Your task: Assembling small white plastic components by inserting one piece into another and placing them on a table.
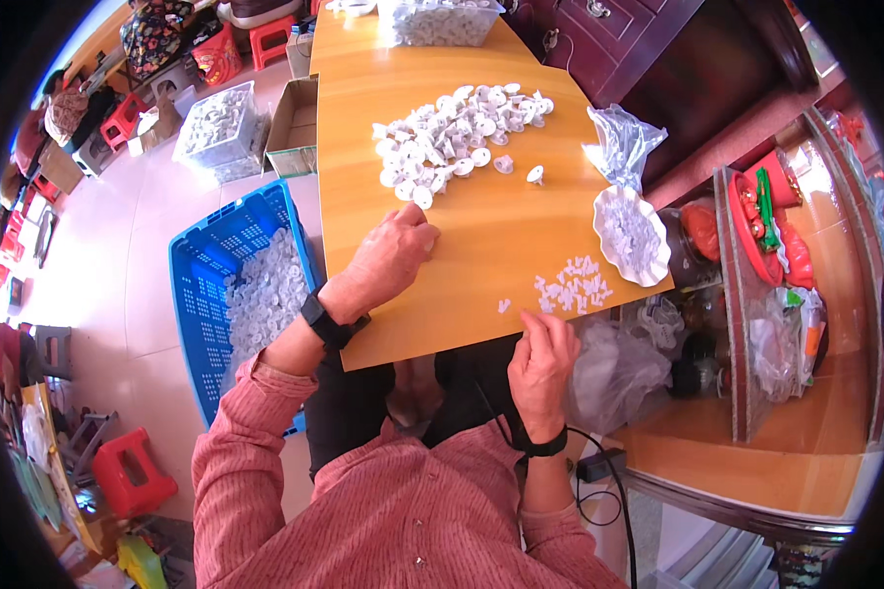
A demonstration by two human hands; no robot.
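The left hand (391, 257) is laid on the wooden table (481, 245), with the fingers curled together into a loose fist; whether something is held inside cannot be told. Just beyond its knuckles a large heap of white plastic caps (457, 137) is spread over the table, the nearest caps almost touching the hand. The right hand (542, 363) is placed at the near edge of the table, the fingers pressed together and bent, and it seems that a small white piece is pinched at the fingertips, though this is too small to confirm. Close above it, a small group of small white parts (575, 285) is seen. A blue crate (228, 294) filled with white caps stands on the floor at the left. A white dish (631, 236) of tiny parts is set at the table's right edge, beside a clear plastic bag (619, 142).
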